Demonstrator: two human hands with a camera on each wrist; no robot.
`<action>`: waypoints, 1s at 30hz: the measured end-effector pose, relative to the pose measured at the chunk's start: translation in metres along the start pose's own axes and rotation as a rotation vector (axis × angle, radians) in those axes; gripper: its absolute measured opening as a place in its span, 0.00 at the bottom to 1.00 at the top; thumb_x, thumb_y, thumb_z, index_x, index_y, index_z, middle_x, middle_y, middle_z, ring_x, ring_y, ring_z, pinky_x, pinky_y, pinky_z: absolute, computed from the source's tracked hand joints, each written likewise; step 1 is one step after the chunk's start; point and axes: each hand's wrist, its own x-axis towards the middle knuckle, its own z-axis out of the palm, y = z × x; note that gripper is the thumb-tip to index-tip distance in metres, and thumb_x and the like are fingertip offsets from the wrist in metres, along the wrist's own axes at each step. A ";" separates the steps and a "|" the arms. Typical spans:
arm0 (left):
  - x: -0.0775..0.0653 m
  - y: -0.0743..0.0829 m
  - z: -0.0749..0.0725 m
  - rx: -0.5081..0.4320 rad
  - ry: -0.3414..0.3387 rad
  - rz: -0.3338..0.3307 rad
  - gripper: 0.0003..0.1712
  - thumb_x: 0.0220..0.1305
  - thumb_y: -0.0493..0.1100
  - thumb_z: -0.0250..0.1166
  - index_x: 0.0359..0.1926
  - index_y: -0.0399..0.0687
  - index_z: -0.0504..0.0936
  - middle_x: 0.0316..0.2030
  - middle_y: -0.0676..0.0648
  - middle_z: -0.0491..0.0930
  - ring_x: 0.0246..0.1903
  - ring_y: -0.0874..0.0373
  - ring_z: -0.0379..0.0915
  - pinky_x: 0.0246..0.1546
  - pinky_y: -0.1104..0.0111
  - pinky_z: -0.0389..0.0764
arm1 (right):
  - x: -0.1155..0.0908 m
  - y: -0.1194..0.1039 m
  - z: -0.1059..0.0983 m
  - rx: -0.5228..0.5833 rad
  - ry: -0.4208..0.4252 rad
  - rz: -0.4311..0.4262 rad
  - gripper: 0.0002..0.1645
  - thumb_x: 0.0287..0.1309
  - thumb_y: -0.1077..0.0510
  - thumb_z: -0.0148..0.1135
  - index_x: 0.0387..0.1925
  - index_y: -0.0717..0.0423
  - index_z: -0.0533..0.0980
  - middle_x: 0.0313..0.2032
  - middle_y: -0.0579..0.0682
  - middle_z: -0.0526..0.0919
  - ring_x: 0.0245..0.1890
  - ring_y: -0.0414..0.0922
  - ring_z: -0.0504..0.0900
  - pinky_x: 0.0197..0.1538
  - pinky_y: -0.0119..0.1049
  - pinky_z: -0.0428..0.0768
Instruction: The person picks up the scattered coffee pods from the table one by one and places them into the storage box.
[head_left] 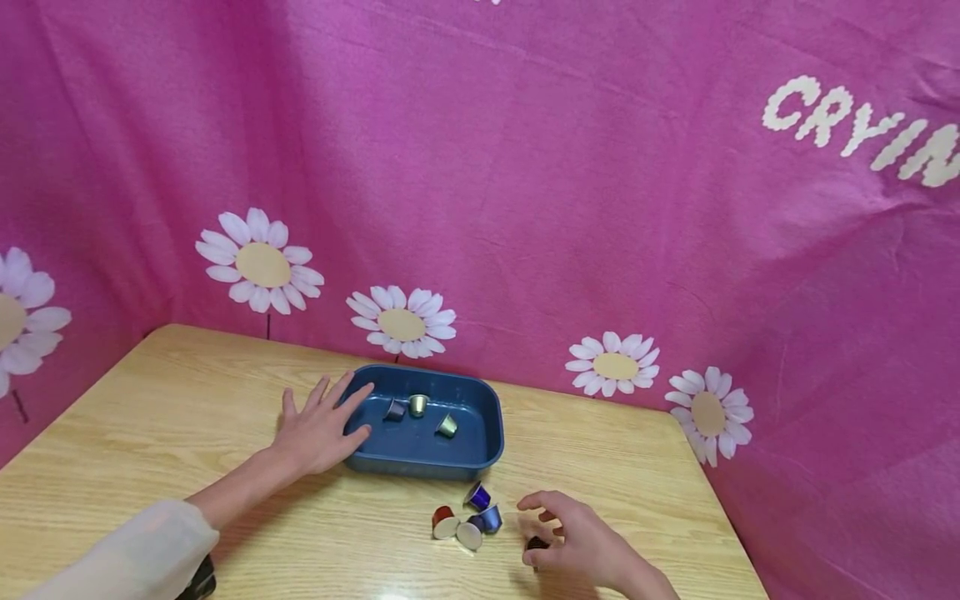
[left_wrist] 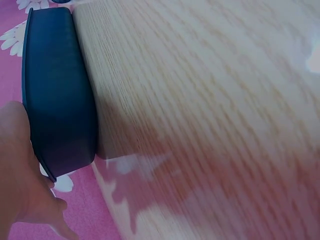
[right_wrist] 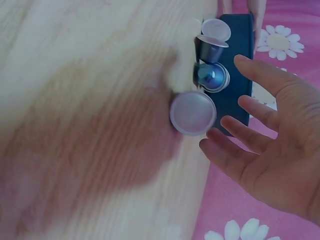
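Observation:
A dark blue rectangular tray (head_left: 427,463) stands toward the back of the table. My left hand (head_left: 318,429) rests over its left rim with fingers spread. Inside lie a purple coffee capsule (head_left: 395,409), a gold one (head_left: 417,405) and a pale green one (head_left: 447,426). In front of the tray is a cluster of capsules: a red one (head_left: 442,518), a dark purple one (head_left: 477,497) and a blue one (head_left: 491,519) among them. My right hand (head_left: 581,537), fingers loosely bent and apart, is beside a black capsule (head_left: 537,545). In the right wrist view a pale-lidded capsule (right_wrist: 193,112) appears just off the fingertips.
The light wooden table (head_left: 300,533) ends at a pink cloth backdrop (head_left: 510,208) with white daisies and lettering. A black object (head_left: 199,579) shows under the left sleeve (head_left: 142,550).

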 end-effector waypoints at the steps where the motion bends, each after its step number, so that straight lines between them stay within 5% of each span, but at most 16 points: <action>1: 0.000 0.000 0.000 0.004 0.000 -0.001 0.39 0.67 0.56 0.61 0.75 0.52 0.63 0.75 0.36 0.53 0.71 0.28 0.45 0.58 0.23 0.37 | 0.000 0.000 0.002 -0.002 -0.006 0.008 0.29 0.54 0.54 0.76 0.56 0.57 0.75 0.55 0.53 0.78 0.51 0.57 0.78 0.49 0.49 0.82; 14: 0.001 -0.001 0.001 0.004 -0.007 -0.001 0.39 0.67 0.57 0.60 0.75 0.52 0.63 0.75 0.36 0.53 0.71 0.28 0.45 0.58 0.23 0.37 | -0.003 0.003 0.007 -0.004 -0.063 0.099 0.22 0.52 0.62 0.75 0.50 0.54 0.79 0.46 0.46 0.80 0.44 0.49 0.78 0.48 0.45 0.81; 21: 0.001 -0.002 0.001 0.004 -0.007 -0.002 0.39 0.67 0.57 0.60 0.76 0.52 0.63 0.75 0.36 0.53 0.71 0.28 0.45 0.58 0.23 0.37 | -0.007 0.008 0.008 0.141 -0.101 0.239 0.19 0.55 0.68 0.71 0.48 0.52 0.80 0.43 0.50 0.79 0.40 0.51 0.77 0.46 0.46 0.82; 30: 0.001 -0.001 0.000 -0.001 -0.012 -0.003 0.39 0.67 0.57 0.60 0.76 0.52 0.63 0.75 0.35 0.53 0.71 0.29 0.44 0.58 0.23 0.36 | -0.008 0.013 0.009 0.067 -0.093 0.182 0.16 0.56 0.69 0.69 0.45 0.51 0.80 0.40 0.47 0.79 0.41 0.50 0.76 0.46 0.46 0.80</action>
